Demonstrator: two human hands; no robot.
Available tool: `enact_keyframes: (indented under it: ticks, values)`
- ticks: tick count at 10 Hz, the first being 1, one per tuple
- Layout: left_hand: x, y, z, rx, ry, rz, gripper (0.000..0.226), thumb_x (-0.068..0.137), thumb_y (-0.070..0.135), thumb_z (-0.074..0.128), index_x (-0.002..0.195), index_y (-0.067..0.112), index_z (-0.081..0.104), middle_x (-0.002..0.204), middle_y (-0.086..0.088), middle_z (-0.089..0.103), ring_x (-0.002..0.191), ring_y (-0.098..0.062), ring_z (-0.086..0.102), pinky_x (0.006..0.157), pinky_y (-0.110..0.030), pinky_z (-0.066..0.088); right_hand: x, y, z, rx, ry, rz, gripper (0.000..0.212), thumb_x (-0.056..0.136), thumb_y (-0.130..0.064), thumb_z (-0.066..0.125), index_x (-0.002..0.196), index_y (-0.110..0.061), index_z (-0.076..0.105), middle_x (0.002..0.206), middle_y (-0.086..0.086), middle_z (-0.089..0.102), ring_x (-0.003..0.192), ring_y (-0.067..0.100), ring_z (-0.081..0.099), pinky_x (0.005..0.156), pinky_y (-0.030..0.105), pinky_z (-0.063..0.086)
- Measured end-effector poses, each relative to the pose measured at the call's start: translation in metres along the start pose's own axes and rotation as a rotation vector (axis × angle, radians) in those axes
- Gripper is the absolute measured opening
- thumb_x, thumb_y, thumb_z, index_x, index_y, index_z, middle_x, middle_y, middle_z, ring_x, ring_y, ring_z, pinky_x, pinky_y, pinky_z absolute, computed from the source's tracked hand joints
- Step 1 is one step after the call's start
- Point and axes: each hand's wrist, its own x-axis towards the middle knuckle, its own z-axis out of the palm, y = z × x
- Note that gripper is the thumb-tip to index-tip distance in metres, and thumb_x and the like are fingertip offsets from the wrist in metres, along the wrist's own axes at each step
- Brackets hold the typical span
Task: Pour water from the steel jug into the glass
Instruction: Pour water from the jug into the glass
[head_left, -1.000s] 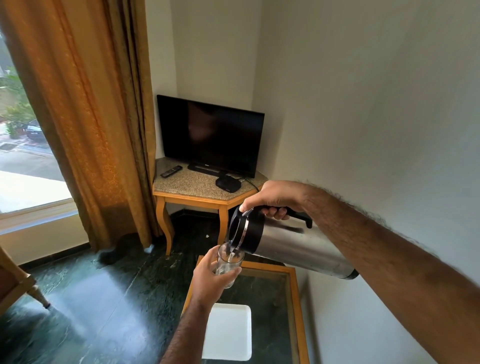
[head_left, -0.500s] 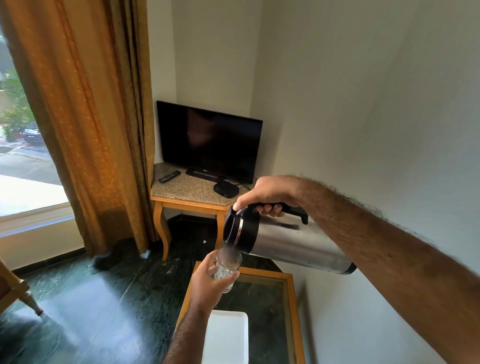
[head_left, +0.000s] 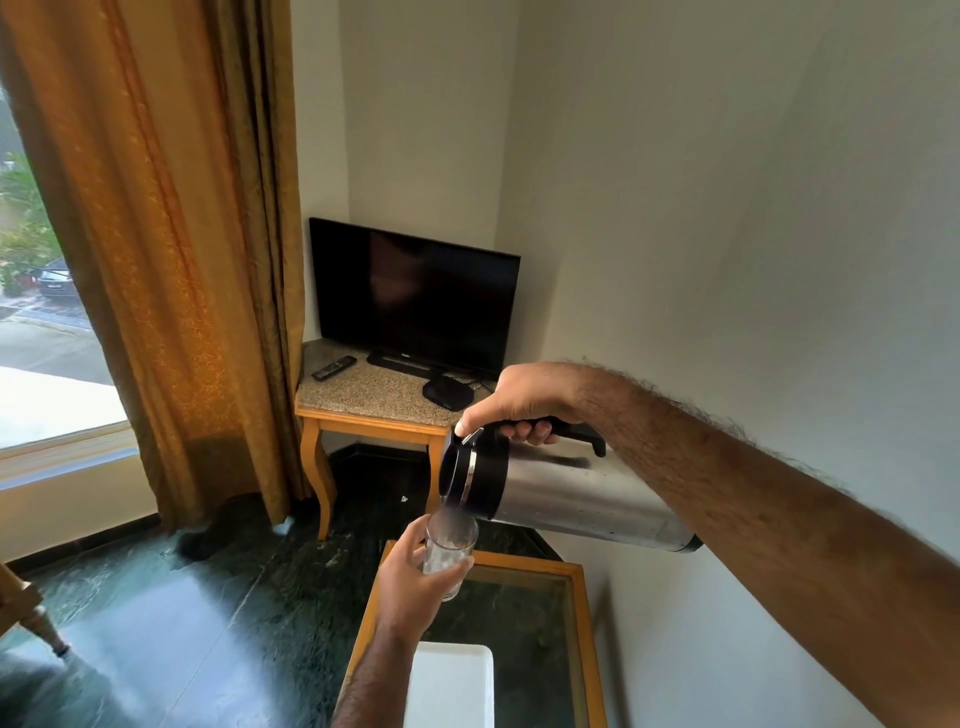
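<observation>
Pour in progress over the glass-topped table

Spill risk first: the brushed steel jug with black lid and handle (head_left: 566, 491) is lying almost level, spout just above the rim of the clear straight-sided drinking glass (head_left: 448, 552), and both are being held in the air, so any wobble of either hand would likely be sending water onto the wood-framed glass-topped table (head_left: 576, 613) or the white rectangular tray (head_left: 449, 686) lying on its near end. Overfilling is the other risk if the tilt is not being eased in time. Right hand (head_left: 519, 405) is wrapping closed around the jug's black handle, thumb pressing the lid lever. Left hand (head_left: 415, 582) is curling closed around the glass's lower half. Jug and glass are both hanging above the far left edge of that table. Glass is looking part full, the contents showing pale near the bottom; exact level too blurred to tell. Stream itself is barely showing.
</observation>
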Motion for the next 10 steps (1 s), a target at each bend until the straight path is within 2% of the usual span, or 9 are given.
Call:
enact_keyframes:
  ticks: [1,2,5,7,9,10]
  values:
    - [0.002,-0.001,0.002,-0.005,0.0,-0.003,0.076,0.072,0.025,0.096,0.139,0.028,0.06,0.122,0.014,0.064,0.112,-0.012,0.06,0.056,-0.002,0.05,0.001,-0.001,0.0,-0.009,0.005,0.003,0.051,0.056,-0.066,0.082,0.043,-0.021,0.061,0.049,-0.003,0.053,0.039,0.012,0.044,0.043,0.021,0.038]
    - [0.004,-0.002,0.003,-0.006,0.0,0.004,0.072,0.072,0.025,0.096,0.134,0.033,0.059,0.118,0.018,0.063,0.11,-0.012,0.061,0.056,-0.002,0.05,0.002,-0.002,-0.002,-0.012,0.018,0.0,0.051,0.06,-0.065,0.081,0.042,-0.021,0.062,0.048,-0.004,0.054,0.038,0.011,0.044,0.042,0.02,0.038]
    - [0.01,-0.006,0.005,0.029,0.015,0.002,0.077,0.072,0.026,0.096,0.141,0.023,0.061,0.122,0.013,0.065,0.111,-0.012,0.062,0.056,0.002,0.048,0.004,-0.003,-0.007,-0.026,0.054,-0.006,0.057,0.074,-0.059,0.081,0.037,-0.021,0.06,0.046,-0.004,0.055,0.036,0.01,0.046,0.041,0.019,0.04]
    - [0.009,-0.006,0.008,0.018,0.016,0.015,0.075,0.072,0.025,0.096,0.138,0.026,0.061,0.124,0.012,0.064,0.113,-0.014,0.061,0.056,-0.001,0.05,-0.001,-0.005,-0.009,-0.035,0.058,-0.022,0.059,0.078,-0.057,0.081,0.037,-0.021,0.06,0.045,-0.004,0.054,0.036,0.011,0.045,0.042,0.021,0.04]
    - [0.01,-0.007,0.009,0.019,0.019,0.019,0.076,0.072,0.025,0.096,0.139,0.025,0.061,0.128,0.01,0.064,0.117,-0.013,0.059,0.055,-0.001,0.051,-0.005,-0.006,-0.011,-0.031,0.066,-0.027,0.053,0.082,-0.053,0.081,0.048,-0.018,0.06,0.047,-0.003,0.053,0.038,0.012,0.045,0.043,0.023,0.038]
    - [0.01,-0.004,0.006,-0.002,0.011,0.032,0.072,0.072,0.023,0.097,0.134,0.03,0.062,0.121,0.019,0.064,0.108,-0.007,0.062,0.055,-0.002,0.051,-0.007,-0.005,-0.011,-0.036,0.07,-0.028,0.052,0.081,-0.051,0.082,0.051,-0.017,0.059,0.046,-0.003,0.053,0.037,0.012,0.045,0.042,0.022,0.038]
